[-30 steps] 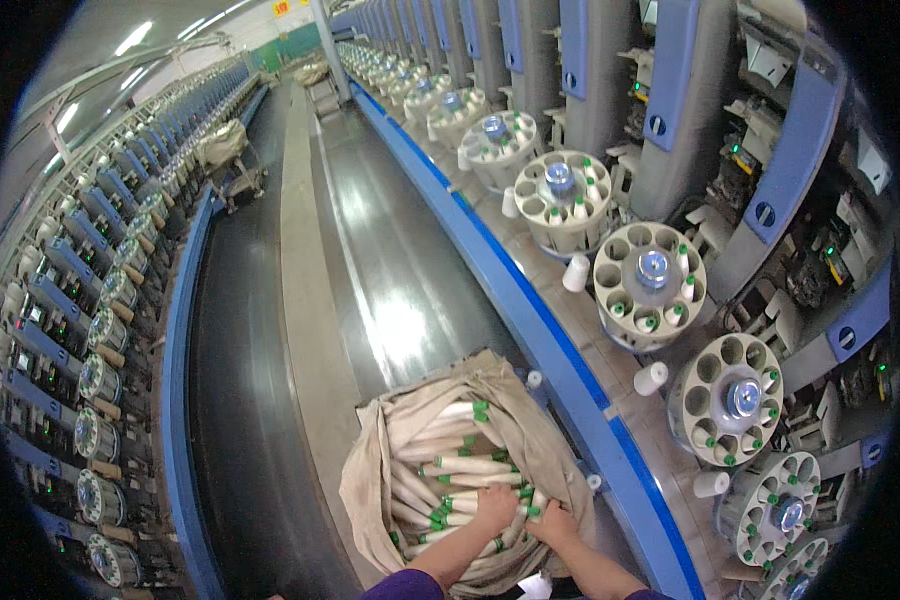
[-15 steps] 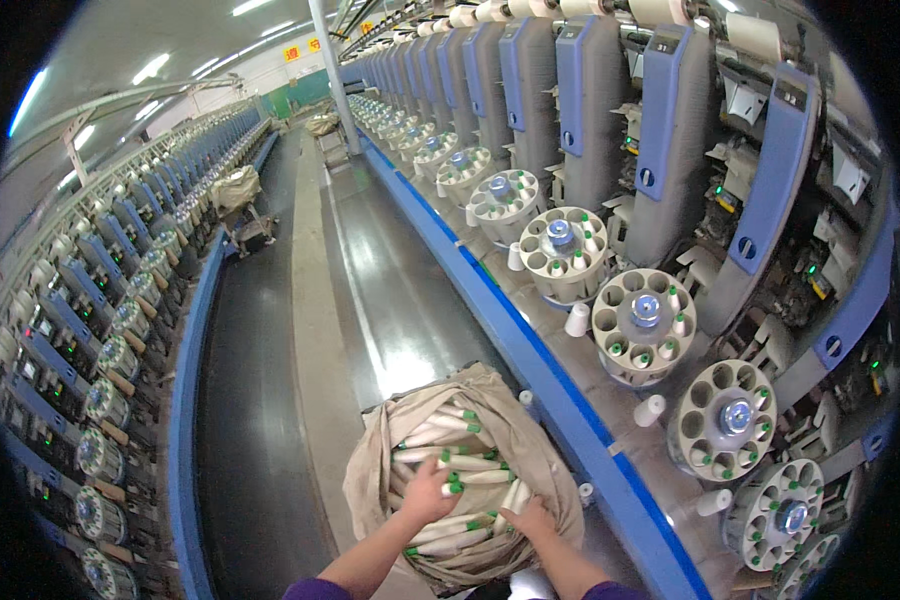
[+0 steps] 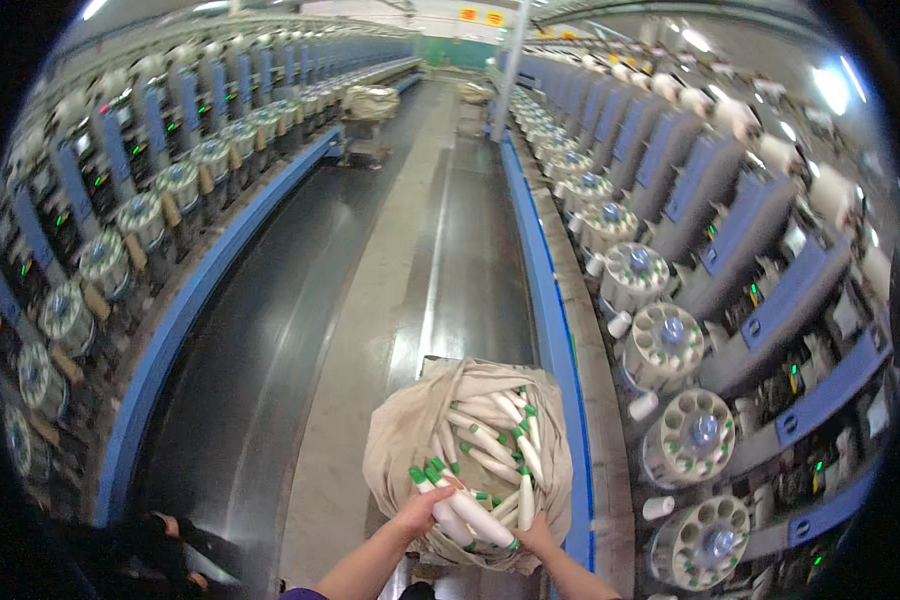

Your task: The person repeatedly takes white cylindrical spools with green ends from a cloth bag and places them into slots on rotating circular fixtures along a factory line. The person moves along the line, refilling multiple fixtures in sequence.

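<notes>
A beige cloth sack (image 3: 395, 440) stands open in front of me, filled with white yarn bobbins (image 3: 490, 462) that have green tips. My left hand (image 3: 425, 512) is closed round several white bobbins (image 3: 482, 518), held tilted over the sack's near left part, green ends up and to the left. At the near right side of the sack, my right hand (image 3: 538, 538) is closed at the lower end of an upright bobbin (image 3: 526, 502). Its fingertips are partly hidden behind that bobbin and the cloth.
Winding machines with round bobbin magazines (image 3: 667, 345) line the right side behind a blue rail (image 3: 542, 260). White cones (image 3: 643, 404) lie beside the magazines. Another machine row (image 3: 140, 222) and rail flank the left. Farther down the aisle stands another covered sack (image 3: 370, 103). A dark-clothed shape (image 3: 140, 555) shows at lower left.
My view has turned left, so the aisle is nearer the middle. My left hand has come up and nearer with several bobbins in its grip. My right hand stays by the sack's right side.
</notes>
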